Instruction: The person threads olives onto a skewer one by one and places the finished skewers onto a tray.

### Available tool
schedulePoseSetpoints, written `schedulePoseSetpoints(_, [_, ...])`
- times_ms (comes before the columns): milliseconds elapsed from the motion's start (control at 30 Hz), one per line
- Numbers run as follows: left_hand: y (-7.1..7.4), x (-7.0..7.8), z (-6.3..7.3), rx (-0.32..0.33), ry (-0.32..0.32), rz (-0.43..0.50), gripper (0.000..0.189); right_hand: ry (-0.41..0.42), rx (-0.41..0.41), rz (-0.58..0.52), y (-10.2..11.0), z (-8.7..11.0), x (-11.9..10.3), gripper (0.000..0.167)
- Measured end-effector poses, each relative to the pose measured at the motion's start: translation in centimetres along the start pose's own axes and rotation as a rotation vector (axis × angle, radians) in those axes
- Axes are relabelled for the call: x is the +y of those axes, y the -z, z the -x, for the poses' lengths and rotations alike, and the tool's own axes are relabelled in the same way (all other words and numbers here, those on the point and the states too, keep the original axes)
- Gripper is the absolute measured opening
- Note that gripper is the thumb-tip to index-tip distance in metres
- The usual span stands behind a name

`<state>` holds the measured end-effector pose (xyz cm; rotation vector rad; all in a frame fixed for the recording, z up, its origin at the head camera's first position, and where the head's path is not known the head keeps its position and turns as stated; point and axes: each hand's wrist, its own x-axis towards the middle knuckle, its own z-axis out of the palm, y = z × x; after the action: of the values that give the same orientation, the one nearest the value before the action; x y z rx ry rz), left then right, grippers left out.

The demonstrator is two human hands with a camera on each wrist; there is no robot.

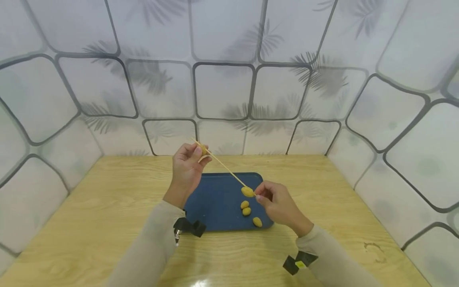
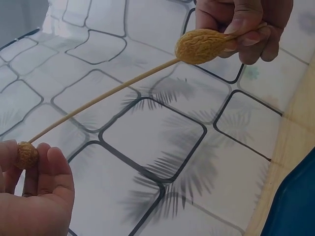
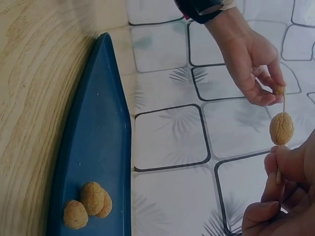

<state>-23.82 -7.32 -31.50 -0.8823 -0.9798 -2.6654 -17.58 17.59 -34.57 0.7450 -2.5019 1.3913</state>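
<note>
A thin wooden skewer [image 1: 226, 168] slants between the two hands above the tray. The left hand [image 1: 188, 167] pinches a wrinkled yellow-brown ball [image 1: 204, 150] between thumb and fingers at the skewer's upper end, where the tip sticks out past it in the head view. Near the lower end, a larger oval ball [image 2: 199, 46] of the same kind is threaded on the skewer. Just beyond that ball, the right hand [image 1: 281, 205] pinches the skewer's end with thumb and fingertips. Bare skewer shows between the two balls.
Below the hands lies a blue tray [image 1: 215, 203] on a wooden table [image 1: 118, 207]. Several more loose wrinkled balls [image 1: 257, 222] sit toward its right side. A patterned wall covering [image 1: 224, 91] rises behind the table and along both sides.
</note>
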Motion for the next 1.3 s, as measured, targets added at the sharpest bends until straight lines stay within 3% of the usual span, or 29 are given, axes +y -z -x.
schedulePoseSetpoints(567, [-0.6,-0.4,0.3,0.005,0.042,-0.020,0.012,-0.027,-0.007,-0.002,0.0,-0.7,-0.4,0.014])
schedulePoseSetpoints(867, [-0.2,-0.3,0.2,-0.108,0.050,-0.046,0.008,-0.019,-0.010,-0.019,0.2,-1.0,-0.6,0.015])
schedulePoseSetpoints(1300, [-0.2,-0.5,0.1,-0.253,0.050,0.048,0.012,-0.023,-0.026,-0.052,0.2,-1.2,-1.1,0.015])
